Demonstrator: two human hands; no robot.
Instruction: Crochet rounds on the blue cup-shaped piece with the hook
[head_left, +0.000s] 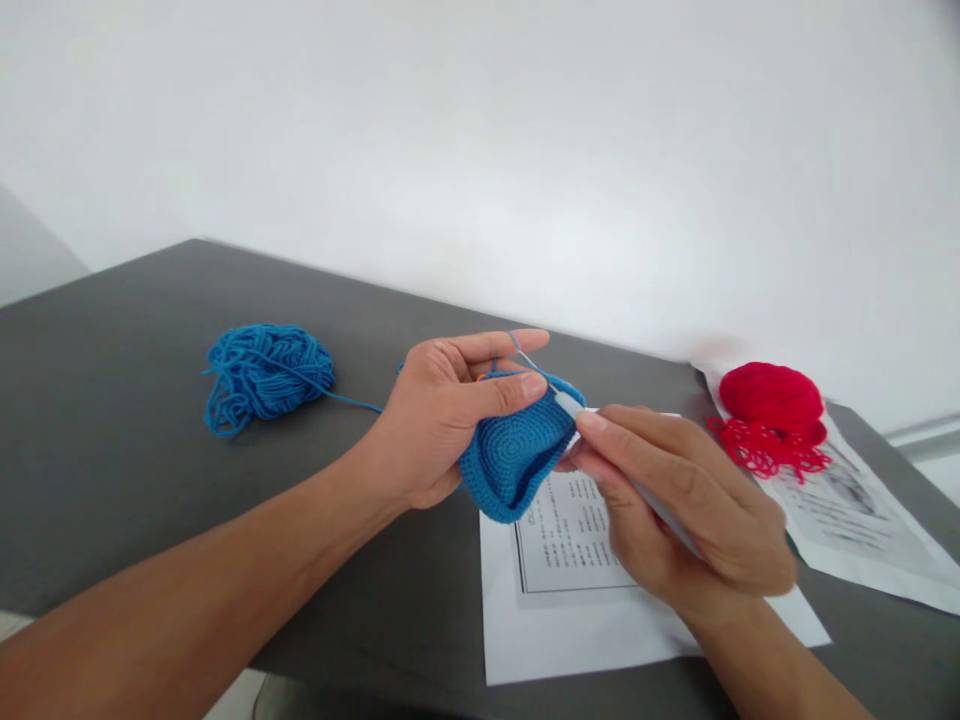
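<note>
My left hand [465, 400] pinches the upper edge of a blue crocheted piece [514, 450], cupped and round with rings of stitches. Its index finger is stretched out, with a strand of blue yarn [519, 345] looped over it. In my right hand [682, 490] is a crochet hook [570, 404] with a pale grey handle, held like a pen. The hook's tip meets the rim of the crocheted piece near my left thumb; the exact stitch is too small to make out. A bit of orange shows behind the left thumb.
A blue yarn skein [270, 375] lies on the dark grey table [360, 610] at left, its strand running to my left hand. Beneath my hands is a printed sheet [555, 630]. Red yarn [772, 400] rests on another sheet [847, 510] at right. A white wall [480, 150] stands behind.
</note>
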